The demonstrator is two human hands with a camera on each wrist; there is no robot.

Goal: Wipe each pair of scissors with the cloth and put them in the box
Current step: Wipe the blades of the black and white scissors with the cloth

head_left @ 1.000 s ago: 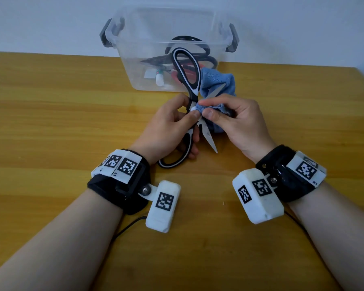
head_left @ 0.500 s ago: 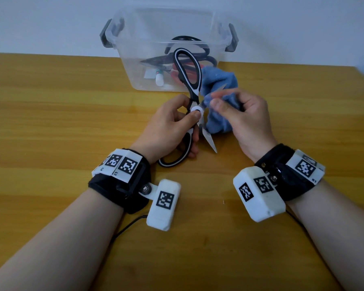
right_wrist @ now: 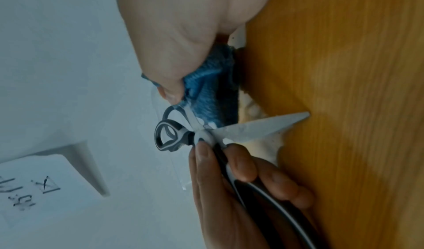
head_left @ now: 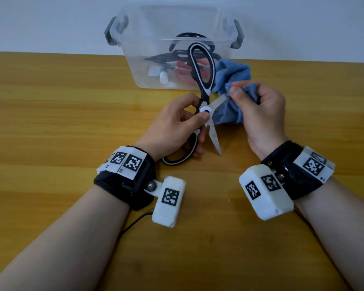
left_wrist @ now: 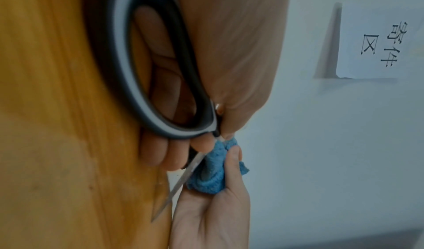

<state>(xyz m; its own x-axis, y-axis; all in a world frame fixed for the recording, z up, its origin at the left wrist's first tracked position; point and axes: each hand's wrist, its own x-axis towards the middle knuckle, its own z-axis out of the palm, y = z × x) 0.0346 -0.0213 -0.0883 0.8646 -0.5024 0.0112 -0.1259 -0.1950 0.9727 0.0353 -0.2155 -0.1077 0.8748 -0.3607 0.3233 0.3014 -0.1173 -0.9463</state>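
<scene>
Near the clear box (head_left: 177,34), scissors met cloth.
The left hand (head_left: 172,129) gripped opened kitchen scissors (head_left: 205,97); the right hand (head_left: 263,110) pinched the blue cloth (head_left: 229,80) around one blade.

Place: a plain indoor work or data-recording room; whether office or lab cannot be told.
Surface: wooden table (head_left: 51,122) against a bare white wall (head_left: 51,22) at 12 o'clock.
Sign: paper notice (left_wrist: 376,40) with Chinese characters taped to the wall.
Storage: clear plastic box (head_left: 135,66) at 12 o'clock.
</scene>
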